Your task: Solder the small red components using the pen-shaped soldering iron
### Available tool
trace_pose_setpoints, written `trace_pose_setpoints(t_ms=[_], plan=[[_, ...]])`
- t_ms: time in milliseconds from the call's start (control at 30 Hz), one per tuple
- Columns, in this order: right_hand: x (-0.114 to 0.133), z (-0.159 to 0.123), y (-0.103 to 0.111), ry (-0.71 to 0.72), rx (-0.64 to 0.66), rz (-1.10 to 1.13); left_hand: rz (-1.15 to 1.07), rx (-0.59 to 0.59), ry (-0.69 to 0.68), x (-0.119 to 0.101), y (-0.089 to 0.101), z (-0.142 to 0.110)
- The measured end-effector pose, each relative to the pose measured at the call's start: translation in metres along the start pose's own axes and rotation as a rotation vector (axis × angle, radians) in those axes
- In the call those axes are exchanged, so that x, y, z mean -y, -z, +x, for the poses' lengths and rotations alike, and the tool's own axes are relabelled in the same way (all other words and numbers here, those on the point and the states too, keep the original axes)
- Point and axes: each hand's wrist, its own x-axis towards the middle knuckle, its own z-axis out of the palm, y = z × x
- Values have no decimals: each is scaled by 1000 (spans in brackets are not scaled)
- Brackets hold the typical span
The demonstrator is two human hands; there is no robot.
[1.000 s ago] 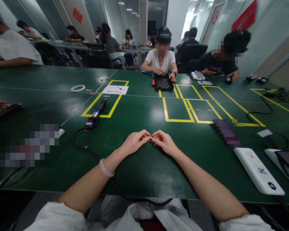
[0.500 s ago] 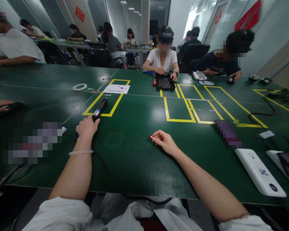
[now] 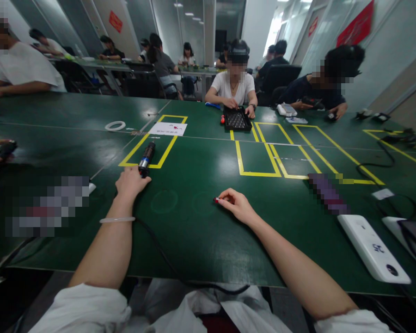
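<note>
My left hand (image 3: 131,181), a pale bangle on its wrist, is closed around the near end of a black cylindrical tool (image 3: 146,156) with a silver and blue band. The tool points away from me across the near part of a yellow taped outline; its exact kind is unclear. To the right, my right hand (image 3: 234,201) is low over the green table (image 3: 201,245), thumb and fingers pinched on a small red and silver piece (image 3: 216,200). Most of that piece is hidden by the fingertips.
A white paper sheet (image 3: 168,129) and a white ring (image 3: 114,126) lie beyond my left hand. At right are a phone (image 3: 328,193) and a white power bank (image 3: 373,247). Across the table, a person handles a black tray (image 3: 237,119). A black cable (image 3: 159,249) crosses the near side.
My left hand has shifted slightly right, and the tool's near end has swung right with it. My right hand stays nearly still. At far left, another person's hand has raised a black object.
</note>
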Motion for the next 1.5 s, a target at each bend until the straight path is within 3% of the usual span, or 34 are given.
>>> trace_pose_setpoints(t_ms=[267,500,667,900,1100,1300,1500], plan=[[2,0,-1,-11,9,10,59,6,-132,-52,2,-32],[0,0,1,14,-37,-17,38,-57,-468,-107,-10,-72],[-1,1,2,42,-53,-58,-64,-50,-657,-132,-15,-102],[3,0,2,67,-34,-123,-147,-10,-777,-144,-16,-122],[3,-1,0,95,-16,-121,-154,12,-800,-149,-12,-131],[1,1,-5,131,-33,-256,-172,27,-811,-152,-13,-137],[2,2,-9,101,6,-163,-173,14,-815,-152,-15,-138]])
